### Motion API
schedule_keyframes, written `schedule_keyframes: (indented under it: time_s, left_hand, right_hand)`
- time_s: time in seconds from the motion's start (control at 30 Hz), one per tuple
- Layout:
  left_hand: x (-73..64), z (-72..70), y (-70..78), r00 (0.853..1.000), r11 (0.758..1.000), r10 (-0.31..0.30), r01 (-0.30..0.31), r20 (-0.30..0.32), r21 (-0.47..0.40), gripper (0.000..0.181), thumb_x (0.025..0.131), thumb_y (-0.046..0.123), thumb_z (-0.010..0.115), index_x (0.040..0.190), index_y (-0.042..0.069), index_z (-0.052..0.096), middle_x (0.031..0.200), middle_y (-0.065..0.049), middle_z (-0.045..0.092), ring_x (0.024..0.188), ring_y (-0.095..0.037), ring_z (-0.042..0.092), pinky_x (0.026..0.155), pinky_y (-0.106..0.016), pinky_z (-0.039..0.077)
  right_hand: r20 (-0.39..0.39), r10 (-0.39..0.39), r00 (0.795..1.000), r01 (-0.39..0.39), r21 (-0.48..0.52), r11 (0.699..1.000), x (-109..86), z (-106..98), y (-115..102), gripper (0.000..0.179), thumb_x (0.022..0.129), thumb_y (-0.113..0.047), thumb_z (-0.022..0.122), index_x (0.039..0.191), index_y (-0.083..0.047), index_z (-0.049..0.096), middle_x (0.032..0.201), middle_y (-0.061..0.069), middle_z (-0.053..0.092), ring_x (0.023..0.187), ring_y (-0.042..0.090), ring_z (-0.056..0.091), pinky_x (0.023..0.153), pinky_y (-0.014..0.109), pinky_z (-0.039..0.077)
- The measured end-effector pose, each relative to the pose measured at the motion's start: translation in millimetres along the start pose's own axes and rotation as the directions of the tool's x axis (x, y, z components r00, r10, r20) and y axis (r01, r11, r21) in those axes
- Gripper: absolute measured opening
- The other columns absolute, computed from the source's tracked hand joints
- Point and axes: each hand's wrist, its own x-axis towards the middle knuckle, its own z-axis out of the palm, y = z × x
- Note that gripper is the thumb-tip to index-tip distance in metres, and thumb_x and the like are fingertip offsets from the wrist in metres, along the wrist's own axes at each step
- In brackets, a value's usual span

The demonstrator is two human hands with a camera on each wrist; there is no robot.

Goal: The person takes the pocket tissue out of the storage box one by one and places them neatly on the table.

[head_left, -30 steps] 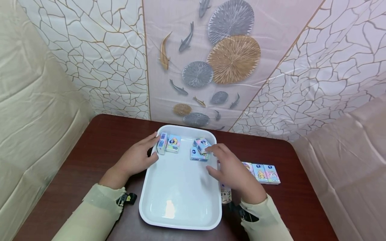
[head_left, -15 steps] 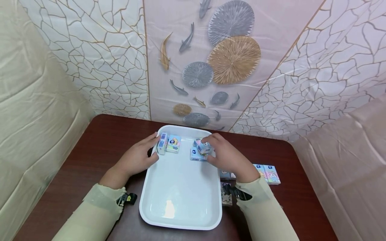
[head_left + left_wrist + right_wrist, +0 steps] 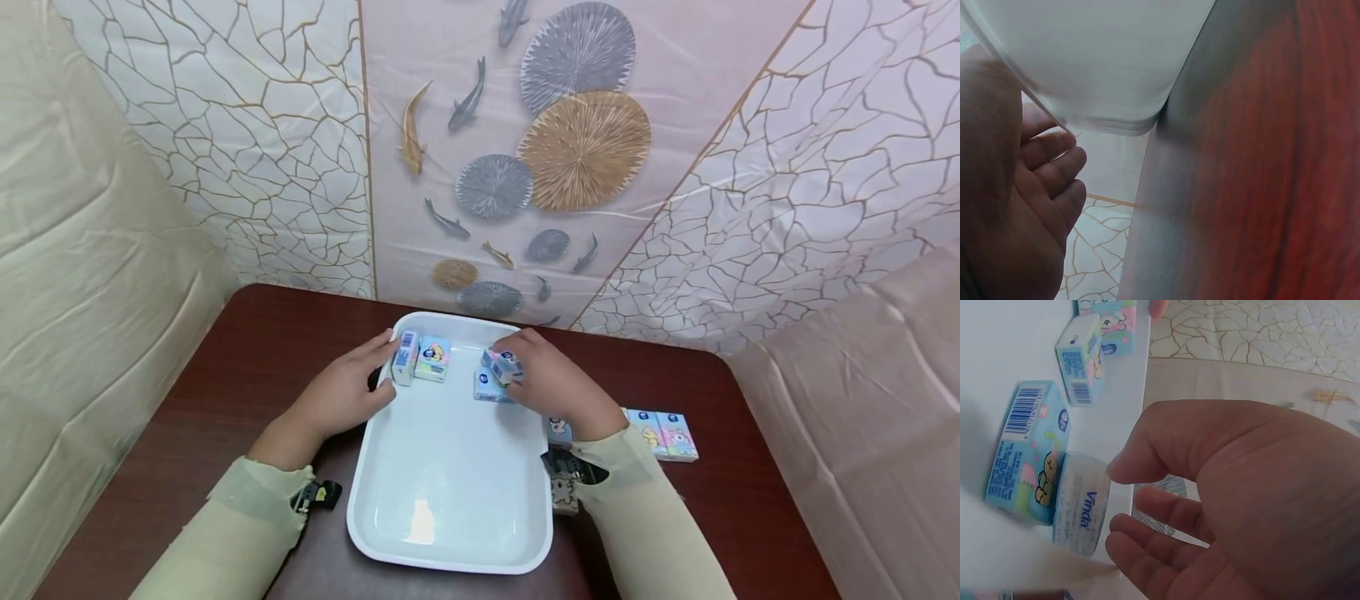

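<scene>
A white tray (image 3: 450, 467) stands on the table with small pastel tissue packs in it. At its far right, an upper pack (image 3: 502, 365) lies slantwise across a lower pack (image 3: 489, 387). My right hand (image 3: 553, 382) curls over the upper pack, covering its right side. In the right wrist view, thumb and fingertips meet the edge of a pack marked Vinda (image 3: 1082, 506), beside a blue pack with a barcode (image 3: 1029, 450). My left hand (image 3: 337, 392) rests at the tray's left rim, fingers loosely spread, close to a pack on its side (image 3: 405, 358) and another pack (image 3: 432, 358).
More tissue packs (image 3: 662, 435) lie in a row on the dark red table (image 3: 742, 500), right of the tray. Others sit partly hidden under the right wrist, including a beige patterned pack (image 3: 564, 496). A patterned cloth wall (image 3: 300, 167) rises behind the table.
My right hand has moved left and forward onto the upper pack, and its fingers have closed round it. The left hand has stayed at the tray's rim.
</scene>
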Motion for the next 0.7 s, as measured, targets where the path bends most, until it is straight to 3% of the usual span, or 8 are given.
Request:
schedule_keyframes:
  time_s: [0.23,0.43,0.7]
  left_hand:
    - [-0.7,-0.9,0.5,1.000,1.000,0.012,-0.012,0.002,0.000,0.071,0.098,0.033,0.061,0.164,0.022,0.038,0.175,-0.004,0.027,0.136,-0.024,0.060,0.090,-0.041,0.052]
    - [-0.4,-1.2,1.4,1.000,1.000,0.013,-0.013,0.003,-0.001,0.071,0.098,0.034,0.061,0.164,0.022,0.038,0.175,-0.002,0.026,0.135,-0.024,0.060,0.088,-0.040,0.051]
    - [-1.1,-2.2,2.5,1.000,1.000,0.007,-0.007,0.005,-0.012,0.071,0.098,0.034,0.061,0.164,0.022,0.038,0.175,-0.002,0.026,0.147,-0.028,0.051,0.099,-0.046,0.054]
  right_hand:
    - [0.023,0.010,1.000,-0.010,-0.016,1.000,8.4,4,-5,0.056,0.090,-0.012,0.077,0.144,-0.018,0.061,0.148,0.006,0.053,0.114,0.020,0.059,0.104,0.041,0.057]
    - [0.044,0.070,0.997,-0.068,-0.045,0.997,13.9,7,-9,0.059,0.089,-0.015,0.081,0.145,-0.019,0.061,0.148,0.005,0.054,0.114,0.021,0.060,0.105,0.043,0.057]
    - [0.078,0.083,0.993,-0.079,-0.064,0.995,20.7,11,-14,0.060,0.089,-0.009,0.078,0.146,-0.018,0.061,0.142,0.008,0.059,0.112,0.022,0.058,0.103,0.043,0.057]
